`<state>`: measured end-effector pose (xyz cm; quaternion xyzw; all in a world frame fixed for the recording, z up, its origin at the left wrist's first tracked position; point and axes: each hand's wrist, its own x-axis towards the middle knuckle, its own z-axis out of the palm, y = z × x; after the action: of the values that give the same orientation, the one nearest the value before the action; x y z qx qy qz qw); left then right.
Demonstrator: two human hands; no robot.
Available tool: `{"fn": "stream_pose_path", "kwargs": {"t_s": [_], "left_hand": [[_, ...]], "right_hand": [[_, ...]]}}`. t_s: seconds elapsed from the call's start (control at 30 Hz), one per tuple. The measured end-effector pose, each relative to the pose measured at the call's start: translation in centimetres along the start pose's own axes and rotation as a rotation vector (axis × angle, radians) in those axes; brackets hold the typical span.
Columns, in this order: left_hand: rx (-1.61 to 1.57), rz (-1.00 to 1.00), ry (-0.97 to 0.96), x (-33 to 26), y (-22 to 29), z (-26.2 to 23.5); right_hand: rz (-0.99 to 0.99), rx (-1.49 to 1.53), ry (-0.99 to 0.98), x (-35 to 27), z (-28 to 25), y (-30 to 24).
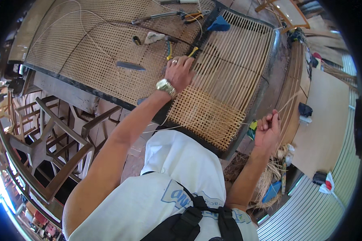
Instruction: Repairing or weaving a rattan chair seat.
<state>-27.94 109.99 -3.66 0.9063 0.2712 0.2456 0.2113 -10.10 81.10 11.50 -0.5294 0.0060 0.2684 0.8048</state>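
Observation:
My left hand [180, 73], wearing a watch and a ring, is over the left edge of the woven panel, near where close weave meets bare strands. Its fingers are curled round a slim yellow-handled tool [194, 51]; the tool's other end is hidden under the hand. Lifted off the panel's right side, my right hand [268, 126] pinches a thin cane strand [288, 101] that runs away to the upper right. The cane panel [207, 114] has an open checked weave in its near part. Beyond that, parallel cane strands [237, 48] stretch to the far end of the dark frame.
A cane-mesh sheet [96, 44] spreads left, bearing a knife blade [131, 66], another yellow-handled tool [169, 50] and pliers [195, 16]. A blue wedge-shaped piece [219, 24] lies on the frame. Wooden chair frames [64, 140] stand lower left; loose fibre [267, 180] lies lower right.

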Motion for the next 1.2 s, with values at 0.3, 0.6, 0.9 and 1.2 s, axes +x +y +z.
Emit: {"fn": "stream_pose_path", "kwargs": {"t_s": [0.3,0.6,0.9,1.2], "left_hand": [[0.327,0.061,-0.281,1.7,-4.3,-0.5],[0.36,0.003,-0.205,-4.7,-11.0,-17.4],[0.818,-0.307,-0.243,2.4,-25.6,-18.2],[-0.046,-0.176,-0.019,3.0,-8.4,-8.9]], "right_hand": [[0.102,-0.034,0.17,-2.1,-2.6,6.4],[0.186,-0.198,0.183,-2.6,-3.3,6.2],[0.28,-0.409,-0.018,-1.1,4.8,11.0],[0.258,-0.415,-0.06,1.5,7.7,11.5]]}}
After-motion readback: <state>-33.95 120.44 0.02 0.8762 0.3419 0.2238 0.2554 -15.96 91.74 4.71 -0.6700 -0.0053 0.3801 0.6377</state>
